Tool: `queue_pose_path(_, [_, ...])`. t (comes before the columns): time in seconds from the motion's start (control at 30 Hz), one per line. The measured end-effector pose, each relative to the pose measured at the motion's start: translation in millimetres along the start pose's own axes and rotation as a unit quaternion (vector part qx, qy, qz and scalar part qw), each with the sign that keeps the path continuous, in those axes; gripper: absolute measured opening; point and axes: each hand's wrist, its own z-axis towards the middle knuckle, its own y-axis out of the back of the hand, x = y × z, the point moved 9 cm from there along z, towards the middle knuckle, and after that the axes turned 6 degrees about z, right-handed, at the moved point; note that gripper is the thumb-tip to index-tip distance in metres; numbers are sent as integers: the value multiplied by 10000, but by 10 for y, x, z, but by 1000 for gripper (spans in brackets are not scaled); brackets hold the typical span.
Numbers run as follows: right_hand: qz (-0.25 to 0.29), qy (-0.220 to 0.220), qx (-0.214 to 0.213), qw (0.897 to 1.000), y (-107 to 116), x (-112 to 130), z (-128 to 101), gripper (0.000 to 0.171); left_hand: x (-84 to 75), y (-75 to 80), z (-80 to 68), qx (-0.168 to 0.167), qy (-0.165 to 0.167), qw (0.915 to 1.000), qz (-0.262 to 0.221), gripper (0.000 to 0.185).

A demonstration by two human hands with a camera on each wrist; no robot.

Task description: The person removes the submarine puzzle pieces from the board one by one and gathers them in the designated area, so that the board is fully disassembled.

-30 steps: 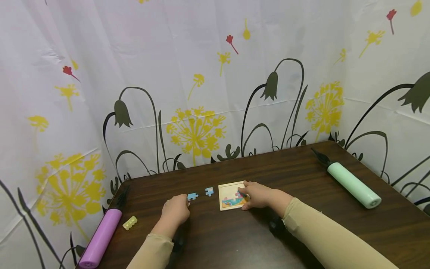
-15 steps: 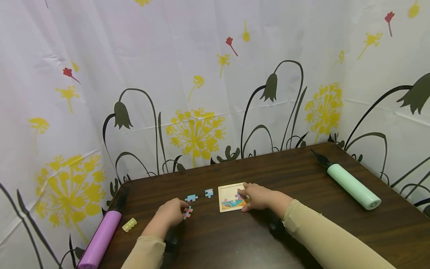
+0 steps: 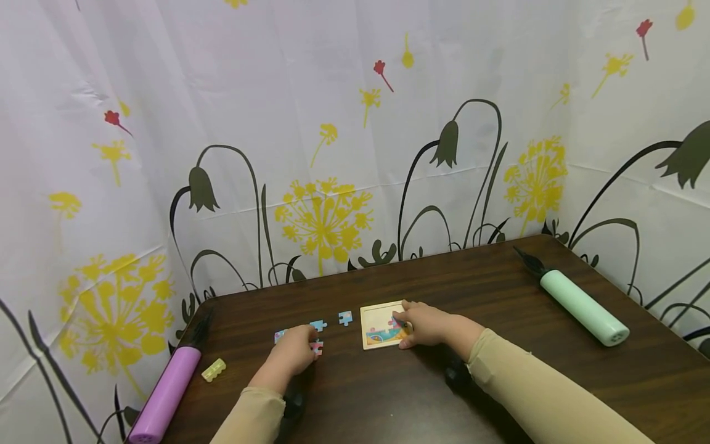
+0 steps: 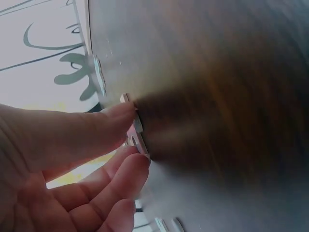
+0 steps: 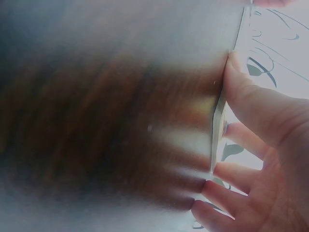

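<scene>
My left hand (image 3: 294, 348) is low over the table, its thumb and fingers pinching a pink jigsaw piece (image 3: 317, 348). In the left wrist view the piece (image 4: 139, 143) shows edge-on between thumb and fingertips. Just beyond the hand lies a blue jigsaw piece (image 3: 318, 325), partly covered, and another blue-and-pink piece (image 3: 280, 335) peeks out on its left. My right hand (image 3: 427, 324) grips the right side of a square wooden puzzle tray (image 3: 373, 310), thumb at the near edge. The tray's lower part holds fitted colourful pieces (image 3: 383, 336); my fingers hide its right side.
A separate blue piece (image 3: 345, 317) lies between the left hand and the tray. At the left are a small yellow block (image 3: 214, 370) and a purple hand pump (image 3: 168, 394). A mint-green pump (image 3: 582, 305) lies at the right. A patterned curtain (image 3: 333, 154) hangs behind the table.
My left hand drew left, uncovering the pink piece, then came back right and took hold of it. A blue-and-pink piece now shows left of that hand. The right hand stays on the tray.
</scene>
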Motion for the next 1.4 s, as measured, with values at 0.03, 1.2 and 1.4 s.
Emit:
queue_pose_path(0.03, [-3, -1, -3, 10000, 0, 0, 2, 74, -10, -2, 5, 16, 34, 10000, -34, 25])
queue_pose_path(1.2, [99, 181, -109, 9997, -23, -41, -1, 75, -1239, -438, 669, 323, 526, 9973, -386, 18])
queue_pose_path(1.4, [43, 175, -114, 9998, -17, -34, 23, 74, -1198, -458, 678, 258, 444, 9966, -650, 23])
